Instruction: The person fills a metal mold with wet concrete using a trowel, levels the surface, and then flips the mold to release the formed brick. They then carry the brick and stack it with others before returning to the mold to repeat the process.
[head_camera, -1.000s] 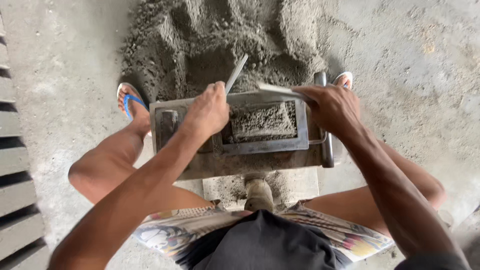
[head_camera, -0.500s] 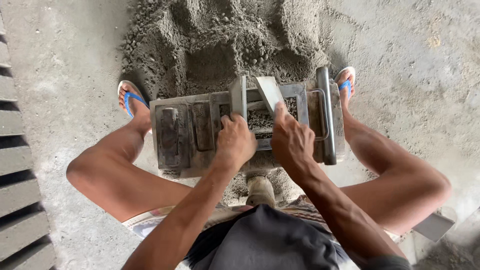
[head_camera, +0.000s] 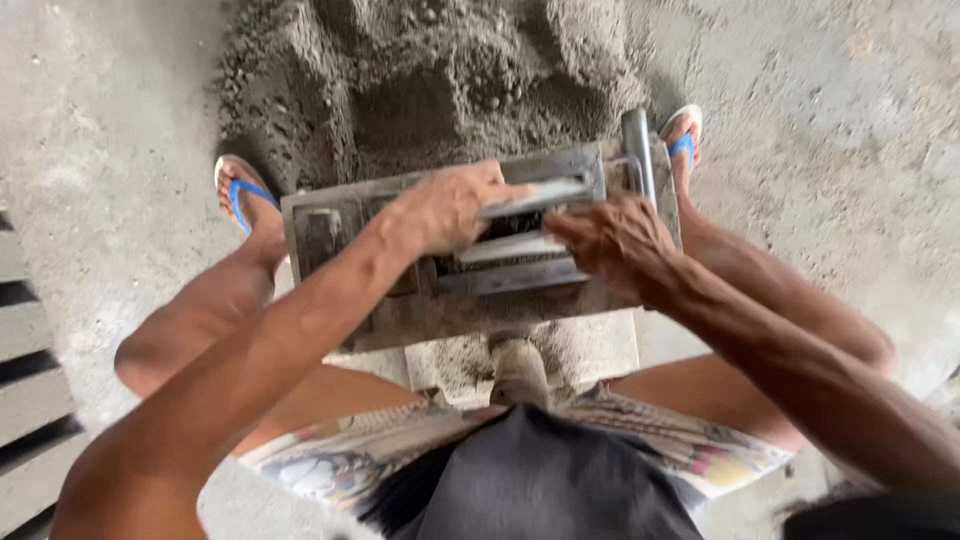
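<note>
Fingers of both the left hand (head_camera: 445, 205) and right hand (head_camera: 610, 240) curled on the metal block mould's (head_camera: 330, 215) flat plates (head_camera: 520, 245).

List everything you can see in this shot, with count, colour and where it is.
Metal mould: one, grey, on the floor between the feet, under both hands.
Mould bars: two flat pale metal strips across the mould's opening.
Side handle: one, grey tube, at the mould's right end.
Sandy mix pile: one, dark grey, on the floor beyond the mould.
Concrete floor: grey, all around.
Slatted blocks: grey, left edge.
Flip-flops: two, blue straps, either side of the mould.
Shorts: patterned, bottom.
Left hand: on the upper bar.
Right hand: touching the lower bar.
</note>
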